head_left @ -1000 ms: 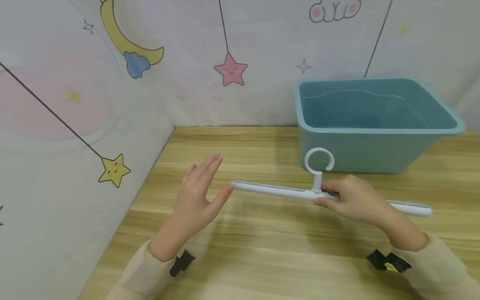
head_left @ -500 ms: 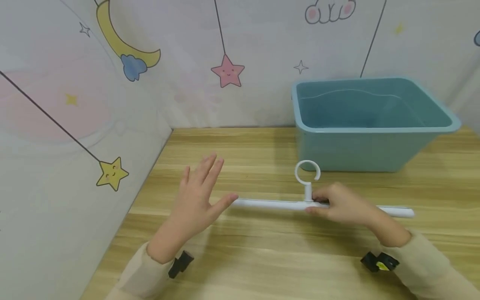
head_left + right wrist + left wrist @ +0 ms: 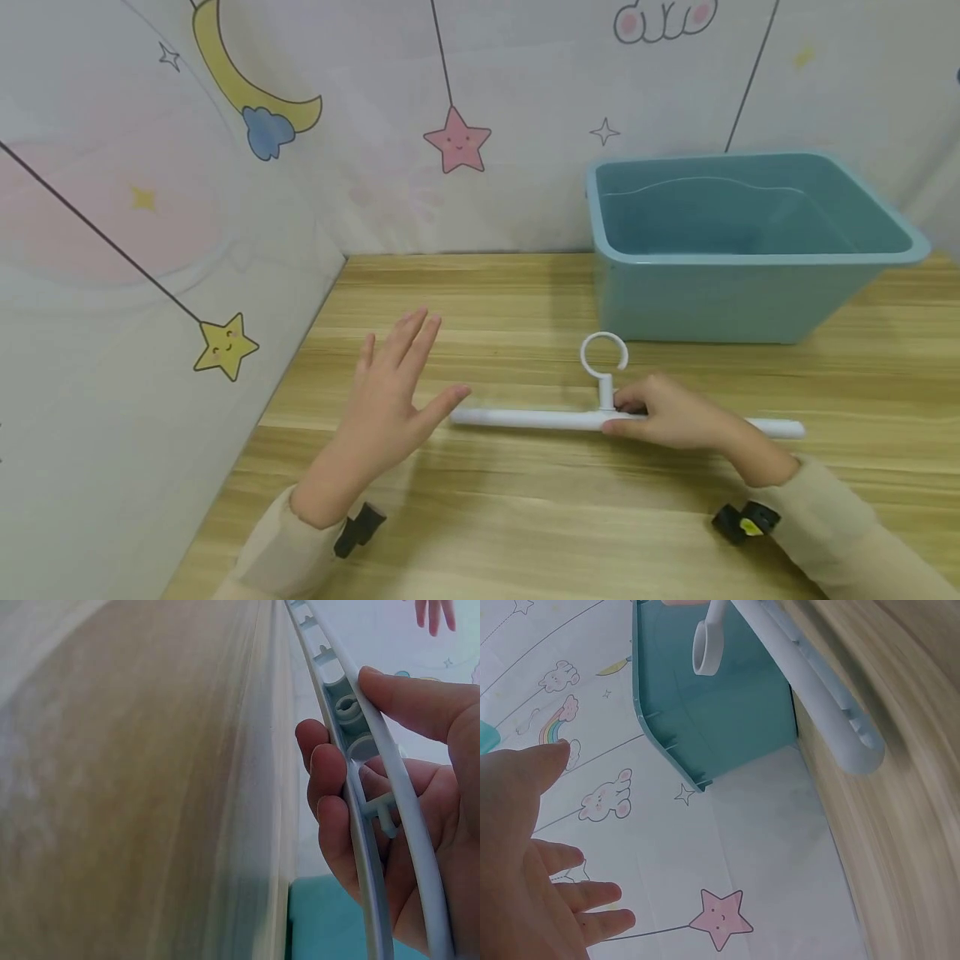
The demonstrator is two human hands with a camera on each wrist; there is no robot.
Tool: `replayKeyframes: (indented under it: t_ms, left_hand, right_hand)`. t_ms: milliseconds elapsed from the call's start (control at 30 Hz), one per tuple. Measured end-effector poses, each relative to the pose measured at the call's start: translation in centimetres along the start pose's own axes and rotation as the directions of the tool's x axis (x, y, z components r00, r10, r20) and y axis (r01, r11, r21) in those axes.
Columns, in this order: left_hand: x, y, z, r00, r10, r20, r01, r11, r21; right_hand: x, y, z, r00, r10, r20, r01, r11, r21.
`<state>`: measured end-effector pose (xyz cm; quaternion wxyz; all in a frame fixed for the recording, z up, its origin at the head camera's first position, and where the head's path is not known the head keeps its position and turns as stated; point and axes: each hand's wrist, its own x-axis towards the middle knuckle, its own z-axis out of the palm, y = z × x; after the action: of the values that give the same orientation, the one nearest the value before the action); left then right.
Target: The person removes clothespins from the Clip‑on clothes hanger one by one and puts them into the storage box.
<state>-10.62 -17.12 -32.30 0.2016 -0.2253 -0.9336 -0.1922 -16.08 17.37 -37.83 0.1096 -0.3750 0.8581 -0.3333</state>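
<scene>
Head view: white plastic hanger (image 3: 626, 419), folded into a straight bar with a ring hook (image 3: 603, 352) standing up from its middle, low over or on the wooden table (image 3: 525, 517), well in front of the teal tub (image 3: 750, 242). Right hand (image 3: 675, 412) grips the bar just beside the hook stem, thumb and fingers curled round it. Left hand (image 3: 393, 400) is flat and holds nothing, fingers straight, thumb tip just beside or touching the bar's left end; contact cannot be confirmed. Wall covering with star and moon prints behind and to the left.

Left wrist view: rounded end of the hanger (image 3: 832, 712) near the table edge, hook (image 3: 707, 646) and tub wall (image 3: 705, 697) beyond. Left hand (image 3: 525, 885) splayed, apart from the bar in this frame, gripping nothing.

Right wrist view: right hand (image 3: 390, 817) wrapped about the ribbed underside of the hanger (image 3: 352, 750), fingertips (image 3: 328, 769) pressed on one rail, thumb on the other. Hold looks firm.

Risks, as judged: the bar is held at one point near the middle, so a push from the left thumb could swing it round in the grip or slide it along the table. Fingers lie in the ribbed channel by the hinge; if the arms fold or spring, a pinch is possible. A swing rearward could knock the hook against the tub
</scene>
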Motion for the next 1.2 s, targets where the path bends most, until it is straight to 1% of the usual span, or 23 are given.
replayKeyframes:
  t_ms: [267, 433, 533, 700, 867, 967, 1200]
  left_hand:
    - [0.1, 0.0, 0.1, 1.0, 0.008, 0.0, -0.008, 1.0, -0.005]
    - [0.4, 0.1, 0.2, 1.0, 0.005, 0.013, -0.005, 1.0, -0.01]
    - [0.6, 0.0, 0.3, 1.0, 0.006, 0.015, -0.006, 1.0, -0.011]
    - [0.9, 0.1, 0.5, 1.0, 0.027, 0.016, -0.027, 0.999, -0.021]
    - [1.0, 0.2, 0.5, 0.999, 0.038, 0.022, -0.037, 0.999, -0.023]
    - [1.0, 0.2, 0.5, 0.999, 0.037, 0.029, -0.036, 0.999, -0.019]
    - [0.8, 0.2, 0.4, 0.999, 0.024, 0.032, -0.023, 0.999, -0.03]
  right_hand:
    - [-0.1, -0.1, 0.1, 0.998, 0.042, 0.036, -0.042, 0.999, -0.001]
    - [-0.5, -0.4, 0.1, 0.998, 0.049, 0.027, -0.047, 0.996, -0.07]
    - [-0.7, -0.3, 0.4, 0.999, 0.032, 0.006, -0.031, 0.991, -0.127]
    - [-0.8, -0.1, 0.7, 0.999, -0.024, -0.029, 0.019, 0.986, -0.165]
    - [-0.7, -0.2, 0.8, 0.997, -0.079, -0.022, 0.073, 0.978, -0.198]
    - [-0.8, -0.4, 0.8, 0.997, -0.079, -0.017, 0.074, 0.975, -0.21]
    - [-1.0, -0.9, 0.8, 0.999, -0.049, -0.016, 0.044, 0.974, -0.223]
